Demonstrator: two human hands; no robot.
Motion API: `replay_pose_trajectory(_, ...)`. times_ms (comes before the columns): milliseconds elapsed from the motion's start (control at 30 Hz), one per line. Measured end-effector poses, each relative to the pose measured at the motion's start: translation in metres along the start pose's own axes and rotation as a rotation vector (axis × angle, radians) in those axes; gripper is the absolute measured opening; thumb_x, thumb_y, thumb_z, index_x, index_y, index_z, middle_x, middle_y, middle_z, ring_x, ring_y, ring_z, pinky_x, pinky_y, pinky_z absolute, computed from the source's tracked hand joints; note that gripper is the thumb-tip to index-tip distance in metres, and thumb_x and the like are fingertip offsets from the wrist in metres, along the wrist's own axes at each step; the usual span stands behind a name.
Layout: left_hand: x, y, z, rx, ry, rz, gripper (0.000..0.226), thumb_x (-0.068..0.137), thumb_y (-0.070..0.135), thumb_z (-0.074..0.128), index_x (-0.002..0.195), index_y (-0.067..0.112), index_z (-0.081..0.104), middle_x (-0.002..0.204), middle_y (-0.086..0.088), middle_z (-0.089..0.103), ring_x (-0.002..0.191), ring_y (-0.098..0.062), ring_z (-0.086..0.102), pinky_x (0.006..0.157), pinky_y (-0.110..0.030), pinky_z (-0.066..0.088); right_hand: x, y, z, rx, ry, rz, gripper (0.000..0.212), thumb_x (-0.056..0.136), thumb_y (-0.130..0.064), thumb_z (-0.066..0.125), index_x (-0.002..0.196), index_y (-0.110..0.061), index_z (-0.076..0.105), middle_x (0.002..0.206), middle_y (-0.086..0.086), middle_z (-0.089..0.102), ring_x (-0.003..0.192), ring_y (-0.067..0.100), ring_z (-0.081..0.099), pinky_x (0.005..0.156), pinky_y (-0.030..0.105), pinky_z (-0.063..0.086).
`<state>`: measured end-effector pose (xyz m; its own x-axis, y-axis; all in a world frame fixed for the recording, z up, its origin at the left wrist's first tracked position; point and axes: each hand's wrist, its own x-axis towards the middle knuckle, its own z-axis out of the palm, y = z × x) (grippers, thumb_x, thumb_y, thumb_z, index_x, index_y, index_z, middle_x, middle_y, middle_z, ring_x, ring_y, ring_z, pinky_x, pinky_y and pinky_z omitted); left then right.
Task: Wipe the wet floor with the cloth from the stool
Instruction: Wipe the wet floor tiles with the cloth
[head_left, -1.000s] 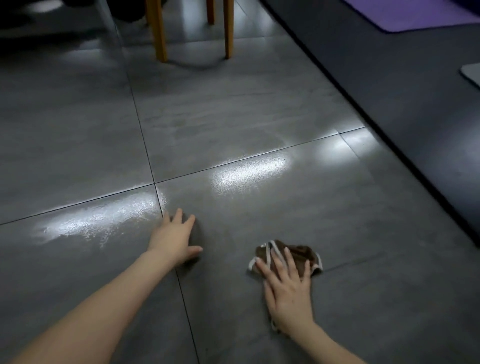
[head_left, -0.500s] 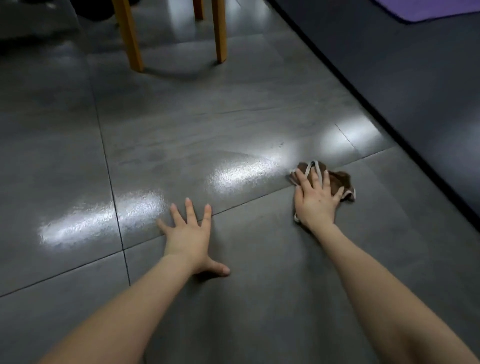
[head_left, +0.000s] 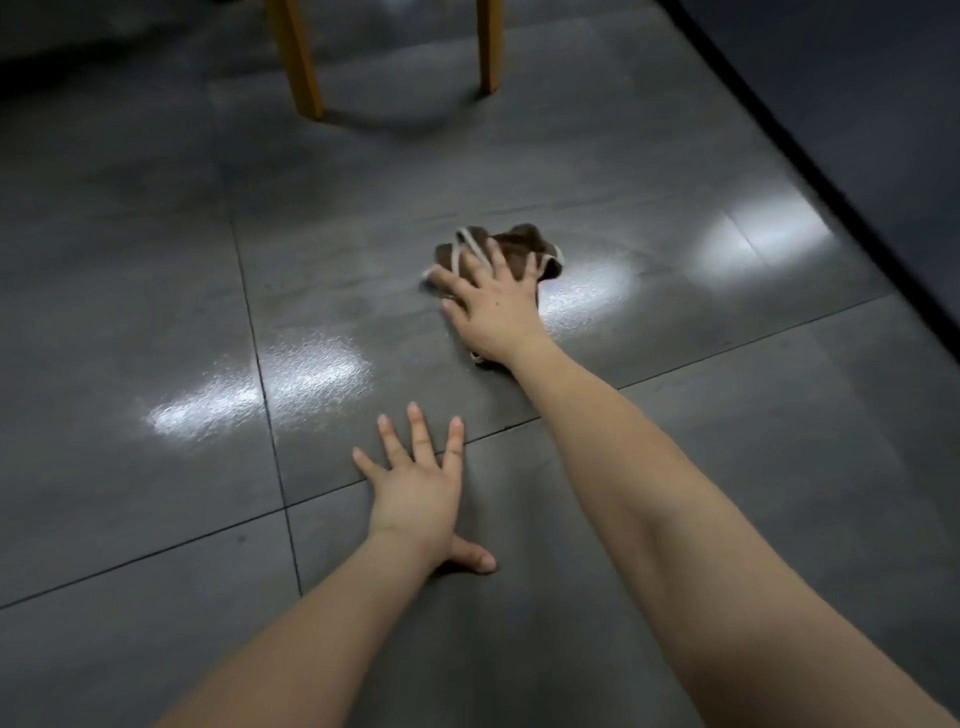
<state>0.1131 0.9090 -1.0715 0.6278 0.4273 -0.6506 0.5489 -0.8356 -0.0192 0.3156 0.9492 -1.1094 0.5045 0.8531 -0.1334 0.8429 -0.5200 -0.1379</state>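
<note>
A crumpled brown cloth (head_left: 524, 247) with pale edging lies on the grey tiled floor (head_left: 156, 260). My right hand (head_left: 491, 304) presses flat on the cloth with fingers spread, arm stretched forward; most of the cloth is hidden under the palm. My left hand (head_left: 421, 493) rests flat on the floor nearer to me, fingers apart, holding nothing. Glossy wet patches (head_left: 311, 374) shine on the tiles left of the cloth and another patch (head_left: 587, 291) just right of it.
Two wooden stool legs (head_left: 301, 57) stand at the top centre, beyond the cloth. A dark raised strip (head_left: 852, 171) runs diagonally along the right side, with darker flooring past it. Tile seams cross the floor.
My right hand has slid the cloth forward and then leftward across the tiles, away from me. The left hand stays planted on the floor while the view has shifted forward.
</note>
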Motion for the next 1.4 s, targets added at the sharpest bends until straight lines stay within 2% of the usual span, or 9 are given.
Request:
replay_pose_trajectory(167,-0.002,0.0,-0.001,-0.007,0.018,-0.003,0.145,0.044,0.074,0.069,0.142,0.018,-0.022,0.15,-0.027,-0.024,0.136,-0.056,-0.014,0.104,-0.073,0.01,-0.06,-0.014,0.018,0.02,0.041,-0.394,0.044,0.093,-0.047,0.032,0.134,-0.041,0.05,0.15,0.0,0.04,0.145,0.027,0.023,0.11,0.066,0.007)
replay_pose_trajectory(267,-0.002,-0.002,0.001,0.0,0.033,-0.012,0.145,0.043,0.075,0.069,0.142,0.021,-0.022,0.151,-0.024,-0.024,0.137,-0.054,-0.013,0.105,-0.072,0.014,-0.11,0.02,0.028,0.068,0.148,-0.183,0.043,0.091,-0.046,0.034,0.128,-0.04,0.056,0.146,0.0,0.047,0.14,0.028,0.035,0.107,0.068,0.019)
replay_pose_trajectory(467,-0.014,0.004,0.001,-0.111,0.059,-0.1,0.136,0.047,0.068,0.074,0.143,0.032,-0.016,0.155,-0.013,-0.019,0.141,-0.048,-0.004,0.103,-0.068,0.023,-0.266,0.081,0.036,0.086,0.195,0.308,0.049,0.091,-0.046,0.026,0.136,-0.041,0.046,0.153,-0.001,0.035,0.145,0.025,0.022,0.111,0.064,0.009)
replay_pose_trajectory(633,-0.048,0.003,0.025,-0.212,0.096,-0.062,0.101,0.068,0.061,0.065,0.145,0.031,0.007,0.158,-0.014,-0.001,0.141,-0.046,0.007,0.109,-0.06,0.026,-0.401,0.029,0.059,0.085,0.232,0.343,0.046,0.092,-0.04,0.034,0.136,-0.039,0.047,0.152,0.002,0.036,0.143,0.027,0.023,0.112,0.062,0.011)
replay_pose_trajectory(800,-0.098,-0.029,0.033,-0.427,0.281,0.104,0.06,0.085,0.036,0.058,0.139,0.019,0.037,0.146,-0.01,0.042,0.135,-0.029,0.038,0.107,-0.035,0.035,-0.475,-0.055,0.081,0.095,0.216,0.268,0.048,0.091,-0.043,0.038,0.139,-0.039,0.042,0.153,0.002,0.032,0.144,0.029,0.021,0.111,0.063,0.011)
replay_pose_trajectory(1067,-0.169,-0.104,0.017,-0.804,0.63,0.149,0.026,0.084,0.016,0.054,0.105,0.01,0.067,0.104,-0.013,0.071,0.095,-0.029,0.065,0.09,-0.037,0.051,-0.441,-0.211,0.082,0.215,0.089,0.025,0.048,0.088,-0.041,0.046,0.136,-0.037,0.045,0.144,0.002,0.048,0.142,0.031,0.027,0.109,0.065,0.012)
replay_pose_trajectory(1233,-0.231,-0.166,0.066,-0.888,0.549,0.016,0.024,0.086,0.015,0.053,0.106,0.013,0.067,0.102,-0.01,0.07,0.093,-0.026,0.064,0.083,-0.03,0.048,-0.453,-0.317,0.082,0.336,-0.275,-0.322,0.07,0.079,-0.013,0.058,0.145,-0.026,0.037,0.146,0.002,0.045,0.146,0.028,0.019,0.109,0.067,-0.003)
replay_pose_trajectory(1300,-0.261,-0.184,0.083,-0.913,0.511,-0.043,0.024,0.086,0.012,0.054,0.107,0.012,0.066,0.098,-0.007,0.068,0.089,-0.023,0.063,0.08,-0.025,0.042,-0.468,-0.348,0.076,0.35,-0.441,-0.441,0.058,0.088,-0.006,0.053,0.143,-0.019,0.041,0.148,0.004,0.043,0.145,0.025,0.02,0.111,0.06,-0.008)
replay_pose_trajectory(1400,-0.312,-0.206,0.096,-0.96,0.454,-0.077,0.025,0.085,0.005,0.054,0.107,0.005,0.066,0.1,-0.013,0.069,0.091,-0.027,0.063,0.085,-0.029,0.046,-0.489,-0.374,0.042,0.611,-0.486,-0.309,0.049,0.081,0.004,0.059,0.128,-0.01,0.059,0.138,0.009,0.054,0.134,0.024,0.042,0.117,0.049,0.019)
